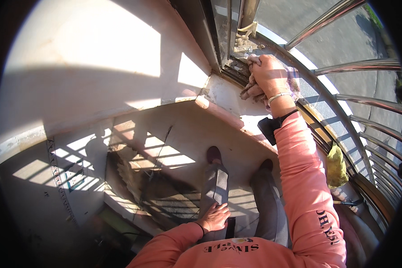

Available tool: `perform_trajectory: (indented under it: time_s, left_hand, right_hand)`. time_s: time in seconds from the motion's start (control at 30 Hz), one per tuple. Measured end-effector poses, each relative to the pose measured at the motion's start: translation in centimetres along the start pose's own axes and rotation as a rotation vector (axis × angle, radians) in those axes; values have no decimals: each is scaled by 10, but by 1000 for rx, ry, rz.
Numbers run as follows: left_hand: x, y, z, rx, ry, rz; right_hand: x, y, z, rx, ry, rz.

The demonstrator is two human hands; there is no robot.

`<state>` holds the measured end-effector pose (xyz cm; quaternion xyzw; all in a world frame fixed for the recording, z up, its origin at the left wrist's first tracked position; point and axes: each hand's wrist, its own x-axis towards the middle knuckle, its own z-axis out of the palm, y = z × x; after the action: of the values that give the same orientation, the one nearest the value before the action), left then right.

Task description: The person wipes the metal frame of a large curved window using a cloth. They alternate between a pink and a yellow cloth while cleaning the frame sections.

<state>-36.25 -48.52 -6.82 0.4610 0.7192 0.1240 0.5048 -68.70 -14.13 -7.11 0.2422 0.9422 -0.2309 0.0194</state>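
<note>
My right hand [269, 73] is closed around a crumpled, pinkish cloth [254, 91]. It presses the cloth against the window sill, at the dark sliding-window track [236, 74]. Just beyond the cloth, dirt and small pale flakes [249, 50] lie on the outer ledge. A bracelet and a dark wristband with a black device [268, 129] are on the right wrist and forearm. Down by my body, my left hand [214, 217] rests on the grey trouser leg [215, 187], fingers slightly apart and holding nothing.
Shiny metal window bars [361, 67] curve along the right. A yellow-green cloth [336, 167] hangs over the sill, with a dark-headed tool [350, 202] below it. At the upper left is a sunlit wall [104, 77]. A window sash [222, 30] stands at the track's far end.
</note>
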Motion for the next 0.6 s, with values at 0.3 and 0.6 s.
perform_trajectory:
  time_s: [0.3, 0.6]
  left_hand:
    - [0, -3, -2, -2, -22, 0]
    - [1, -5, -2, -23, 38, 8]
  right_hand:
    - [34, -35, 29, -104, 81, -88]
    - [-22, 18, -24, -263, 41, -593]
